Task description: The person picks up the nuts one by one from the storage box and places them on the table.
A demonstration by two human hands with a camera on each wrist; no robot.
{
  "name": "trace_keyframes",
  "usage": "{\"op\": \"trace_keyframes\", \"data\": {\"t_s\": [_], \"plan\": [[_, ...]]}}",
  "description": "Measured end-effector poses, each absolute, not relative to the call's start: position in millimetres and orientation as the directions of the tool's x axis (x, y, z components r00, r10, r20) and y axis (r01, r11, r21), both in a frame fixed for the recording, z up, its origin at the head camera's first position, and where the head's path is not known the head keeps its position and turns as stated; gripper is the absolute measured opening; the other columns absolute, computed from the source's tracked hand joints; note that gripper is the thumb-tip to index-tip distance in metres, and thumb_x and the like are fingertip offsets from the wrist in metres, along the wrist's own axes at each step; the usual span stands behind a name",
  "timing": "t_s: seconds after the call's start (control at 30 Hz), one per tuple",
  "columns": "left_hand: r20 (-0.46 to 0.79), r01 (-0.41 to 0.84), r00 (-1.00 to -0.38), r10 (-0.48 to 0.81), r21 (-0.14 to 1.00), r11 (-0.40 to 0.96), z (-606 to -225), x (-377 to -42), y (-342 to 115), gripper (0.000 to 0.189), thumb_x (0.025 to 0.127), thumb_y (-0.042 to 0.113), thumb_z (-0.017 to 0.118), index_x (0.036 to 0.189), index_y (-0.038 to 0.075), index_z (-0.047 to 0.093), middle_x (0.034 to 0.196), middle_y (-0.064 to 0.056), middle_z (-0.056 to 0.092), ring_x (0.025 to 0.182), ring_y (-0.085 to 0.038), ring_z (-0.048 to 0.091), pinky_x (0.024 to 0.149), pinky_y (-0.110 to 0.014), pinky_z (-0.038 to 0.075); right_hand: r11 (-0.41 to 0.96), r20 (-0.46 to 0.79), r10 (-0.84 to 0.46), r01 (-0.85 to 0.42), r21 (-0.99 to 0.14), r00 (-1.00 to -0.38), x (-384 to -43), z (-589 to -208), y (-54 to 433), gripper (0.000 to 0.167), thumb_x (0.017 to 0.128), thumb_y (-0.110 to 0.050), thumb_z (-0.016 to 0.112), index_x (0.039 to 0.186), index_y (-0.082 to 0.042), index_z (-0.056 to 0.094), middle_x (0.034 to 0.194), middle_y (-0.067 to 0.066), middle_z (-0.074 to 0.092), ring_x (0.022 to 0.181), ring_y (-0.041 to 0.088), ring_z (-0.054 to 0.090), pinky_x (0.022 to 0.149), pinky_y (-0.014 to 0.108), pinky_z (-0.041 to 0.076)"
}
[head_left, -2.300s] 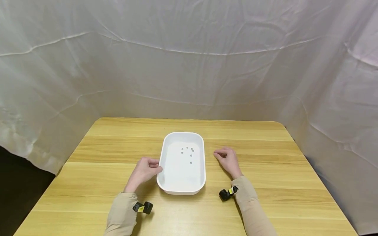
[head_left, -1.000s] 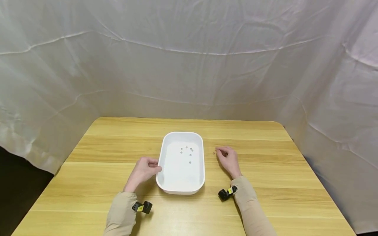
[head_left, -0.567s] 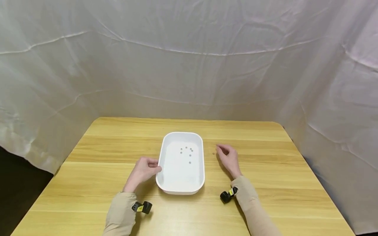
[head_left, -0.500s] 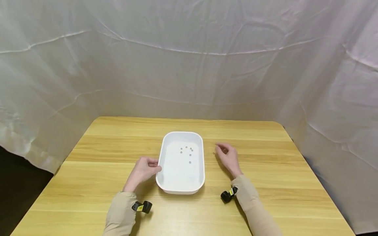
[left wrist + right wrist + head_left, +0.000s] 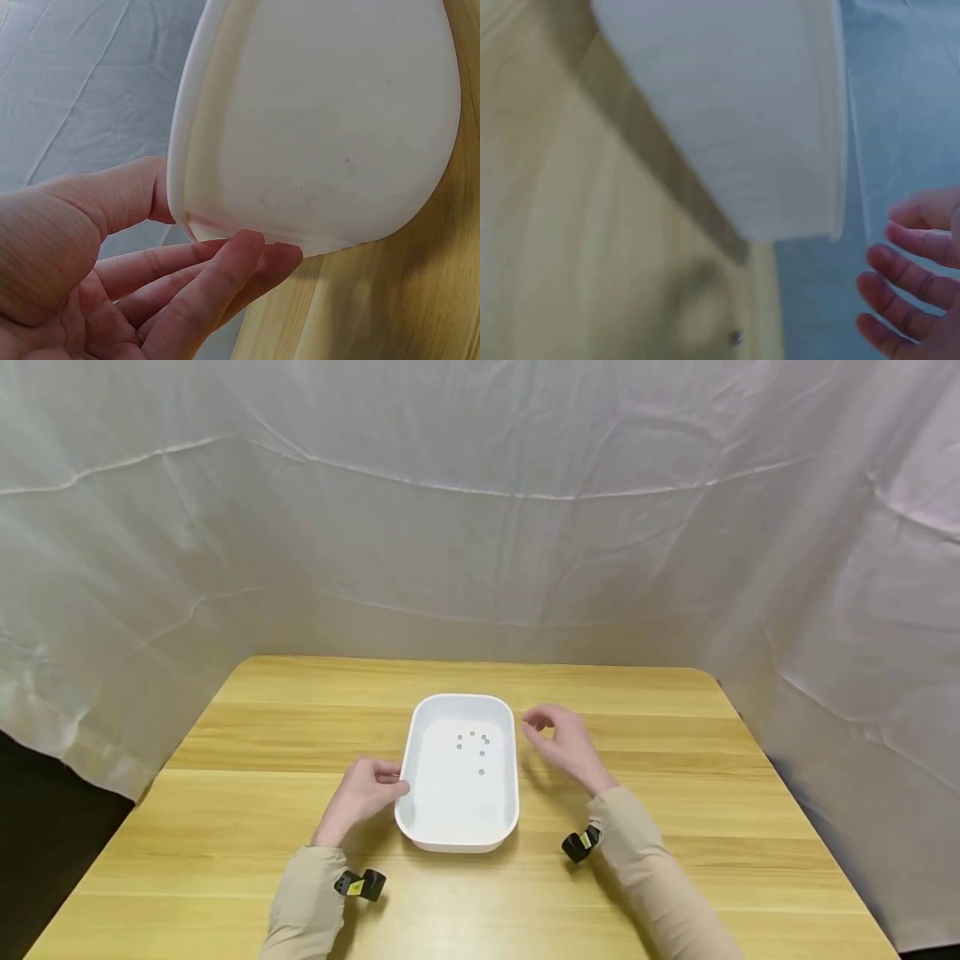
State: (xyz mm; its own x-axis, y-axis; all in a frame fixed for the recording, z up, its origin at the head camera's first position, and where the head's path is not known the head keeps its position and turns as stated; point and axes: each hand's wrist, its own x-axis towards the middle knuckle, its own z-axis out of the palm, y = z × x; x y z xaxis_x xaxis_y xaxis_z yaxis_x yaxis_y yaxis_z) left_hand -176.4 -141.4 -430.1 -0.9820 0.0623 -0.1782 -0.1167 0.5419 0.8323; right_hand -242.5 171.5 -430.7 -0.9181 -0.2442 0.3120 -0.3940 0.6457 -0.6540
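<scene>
A white rectangular tray (image 5: 453, 810) with rounded corners stands mid-table. Several small round grey pieces (image 5: 482, 772) lie in it, mostly toward the far end; they are too small to identify. My left hand (image 5: 366, 792) pinches the tray's left rim, thumb over the top. In the left wrist view its fingers (image 5: 225, 281) press the tray's outer wall. Beside the right rim, my right hand (image 5: 562, 741) is above the table, fingers loosely curved and apart, holding nothing. One more small piece (image 5: 736, 337) lies on the table near the tray; in the head view the hand hides it.
The light wooden table (image 5: 300, 727) spreads out around the tray. Pale grey fabric (image 5: 480, 543) hangs behind it and along both sides. Each sleeve bears a small black wrist camera, the left (image 5: 362, 885) and the right (image 5: 580, 843).
The right fingertips draw away from a small piece, leaving it on the table right of the tray. That hand then opens, rises and shifts left toward the rim. The left hand stays put.
</scene>
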Motion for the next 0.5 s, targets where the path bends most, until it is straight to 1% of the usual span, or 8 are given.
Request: {"op": "trace_keyframes", "data": {"t_s": [0.17, 0.23, 0.33, 0.4, 0.5], "plan": [[-0.170, -0.109, -0.983, 0.062, 0.830, 0.547, -430, -178, -143, 0.036, 0.082, 0.007, 0.070, 0.114, -0.010, 0.070, 0.105, -0.026, 0.075, 0.096, -0.032, 0.074, 0.087, -0.042, 0.062, 0.726, 0.247, -0.396, -0.466, -0.506, -0.885, -239, -409, 152, 0.015, 0.090, -0.014, 0.068, 0.100, -0.004, 0.073, 0.096, 0.010, 0.074, 0.089, 0.025, 0.065, 0.082, 0.040, 0.056], [-0.168, -0.108, -0.984, 0.062, 0.831, 0.546, -430, -178, -143, 0.036, 0.082, 0.007, 0.070, 0.114, -0.010, 0.069, 0.106, -0.026, 0.075, 0.097, -0.033, 0.074, 0.087, -0.041, 0.062, 0.748, 0.196, -0.448, -0.485, -0.452, -0.872, -237, -402, 143, 0.013, 0.089, -0.012, 0.069, 0.099, -0.004, 0.074, 0.095, 0.009, 0.074, 0.088, 0.024, 0.066, 0.082, 0.038, 0.056], [-0.168, -0.107, -0.984, 0.064, 0.834, 0.541, -432, -178, -143, 0.036, 0.082, 0.006, 0.070, 0.114, -0.011, 0.069, 0.105, -0.026, 0.075, 0.096, -0.033, 0.074, 0.086, -0.041, 0.062, 0.760, 0.103, -0.503, -0.496, -0.420, -0.858, -237, -394, 132, 0.014, 0.086, -0.006, 0.072, 0.100, -0.004, 0.075, 0.096, 0.008, 0.075, 0.089, 0.021, 0.067, 0.084, 0.035, 0.057], [-0.170, -0.109, -0.983, 0.066, 0.837, 0.536, -432, -178, -143, 0.036, 0.082, 0.006, 0.070, 0.114, -0.011, 0.069, 0.105, -0.026, 0.075, 0.096, -0.033, 0.075, 0.086, -0.041, 0.062, 0.761, 0.043, -0.535, -0.503, -0.409, -0.844, -238, -391, 127, 0.014, 0.085, -0.001, 0.072, 0.099, -0.004, 0.075, 0.094, 0.007, 0.075, 0.086, 0.017, 0.066, 0.082, 0.032, 0.058], [-0.173, -0.112, -0.983, 0.066, 0.838, 0.534, -433, -179, -142, 0.036, 0.083, 0.007, 0.070, 0.114, -0.010, 0.069, 0.104, -0.025, 0.075, 0.096, -0.032, 0.075, 0.087, -0.041, 0.062, 0.757, -0.030, -0.573, -0.515, -0.403, -0.819, -243, -386, 122, 0.011, 0.084, 0.001, 0.071, 0.094, -0.003, 0.075, 0.088, 0.006, 0.074, 0.080, 0.014, 0.063, 0.075, 0.027, 0.055]]}}
